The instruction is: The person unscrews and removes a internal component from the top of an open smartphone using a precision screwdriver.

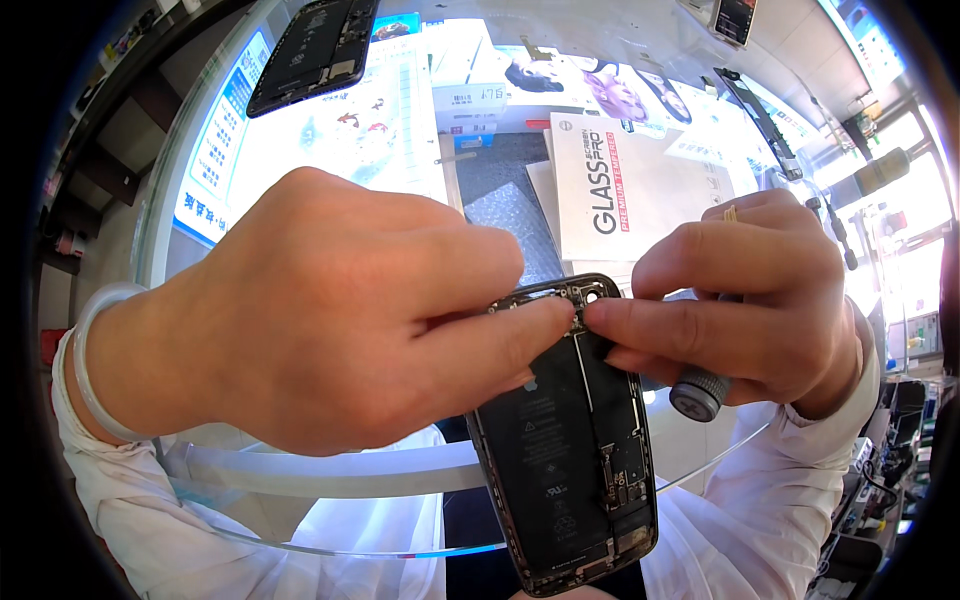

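An opened smartphone (550, 470) with its screen off stands tilted in front of me, its black battery and inner parts bare. My left hand (330, 320) is closed, its fingertips gripping the phone's upper left part and pressing near the camera corner. From the other side, my right hand (760, 300) touches the same corner with one fingertip. Its curled fingers keep a screwdriver (700, 393) with a dark grey knurled handle against the palm. Whatever small part lies under the meeting fingertips is hidden. The phone's lower end reaches past the counter's front edge.
A second opened phone body (312, 55) lies at the far left of the glass counter. Behind my hands are a white cardboard package (640, 190) and a grey bubble-wrap piece (510, 215). A long dark phone part (760, 125) lies at the right.
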Demonstrator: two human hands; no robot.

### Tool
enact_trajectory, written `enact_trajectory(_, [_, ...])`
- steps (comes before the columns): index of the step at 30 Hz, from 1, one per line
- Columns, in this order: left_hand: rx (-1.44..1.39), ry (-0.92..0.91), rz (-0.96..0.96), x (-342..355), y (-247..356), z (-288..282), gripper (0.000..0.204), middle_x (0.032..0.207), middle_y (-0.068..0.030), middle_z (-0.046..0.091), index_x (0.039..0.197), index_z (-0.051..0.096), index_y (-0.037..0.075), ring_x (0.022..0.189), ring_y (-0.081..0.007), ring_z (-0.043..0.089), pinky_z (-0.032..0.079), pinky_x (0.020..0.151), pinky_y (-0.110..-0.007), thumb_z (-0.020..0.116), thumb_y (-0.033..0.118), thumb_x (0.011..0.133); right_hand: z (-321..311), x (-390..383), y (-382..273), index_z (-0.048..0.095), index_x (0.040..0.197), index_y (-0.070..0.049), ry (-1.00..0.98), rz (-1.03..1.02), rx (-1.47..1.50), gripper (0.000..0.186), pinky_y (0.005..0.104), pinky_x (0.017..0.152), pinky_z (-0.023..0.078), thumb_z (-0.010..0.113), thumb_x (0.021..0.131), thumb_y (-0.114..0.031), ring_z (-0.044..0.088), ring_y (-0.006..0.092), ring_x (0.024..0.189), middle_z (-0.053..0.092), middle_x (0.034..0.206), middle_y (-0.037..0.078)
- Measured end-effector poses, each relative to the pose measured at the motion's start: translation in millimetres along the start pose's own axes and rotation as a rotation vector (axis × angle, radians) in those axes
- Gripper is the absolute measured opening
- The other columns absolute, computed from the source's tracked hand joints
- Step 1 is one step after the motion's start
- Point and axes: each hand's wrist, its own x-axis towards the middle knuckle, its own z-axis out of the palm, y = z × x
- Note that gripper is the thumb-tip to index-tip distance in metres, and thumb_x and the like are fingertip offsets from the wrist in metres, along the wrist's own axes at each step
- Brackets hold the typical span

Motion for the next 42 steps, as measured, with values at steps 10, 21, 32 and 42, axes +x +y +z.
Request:
enact_trajectory(10, [-0.005, -0.015, -0.008, 0.4, 1.1, -1.5, 0.035, 0.061, 0.0003, 0.042, 0.107, 0.074, 0.003, 0.046, -0.0134, 0.048, 0.031, 0.037, -0.03, 0.077, 0.018, 0.075, -0.9, -0.3, -7.3, 0.075, 0.086, -0.001, -0.028, 0.012, -0.041, 0.019, 0.0258, 0.042, 0.047, 0.079, 0.077, -0.016, 0.063, 0.0153, 0.052, 0.062, 0.071, 0.005])
enact_trajectory(21, [-0.017, -0.014, -0.001, -1.3, -0.2, -0.5, 0.035, 0.061, -0.0001, 0.045, 0.106, 0.073, 0.003, 0.046, -0.0143, 0.049, 0.034, 0.038, -0.031, 0.077, 0.017, 0.074, -3.0, 1.4, -5.9, 0.076, 0.089, -0.003, -0.026, 0.012, -0.05, 0.021, 0.0276, 0.044, 0.049, 0.08, 0.073, -0.016, 0.064, 0.016, 0.053, 0.064, 0.073, 0.005])
enact_trajectory(32, [-0.004, -0.006, -0.008, -1.4, 1.1, -0.1, 0.036, 0.06, 0.0003, 0.044, 0.105, 0.073, 0.002, 0.046, -0.0142, 0.049, 0.034, 0.037, -0.03, 0.076, 0.018, 0.073, -4.2, 2.3, -9.5, 0.076, 0.088, -0.003, -0.04, 0.022, -0.069, 0.021, 0.0269, 0.045, 0.049, 0.08, 0.071, -0.014, 0.064, 0.0162, 0.054, 0.065, 0.075, 0.005])
enact_trajectory(42, [0.018, -0.001, 0.014, 0.0, 1.0, 0.1, 0.035, 0.06, 0.0002, 0.043, 0.104, 0.073, 0.001, 0.046, -0.0138, 0.049, 0.033, 0.037, -0.03, 0.076, 0.017, 0.073, 0.6, 1.0, -5.8, 0.075, 0.086, -0.002, -0.01, 0.055, 0.004, 0.017, 0.0261, 0.044, 0.049, 0.078, 0.072, -0.011, 0.064, 0.0166, 0.054, 0.064, 0.074, 0.006])
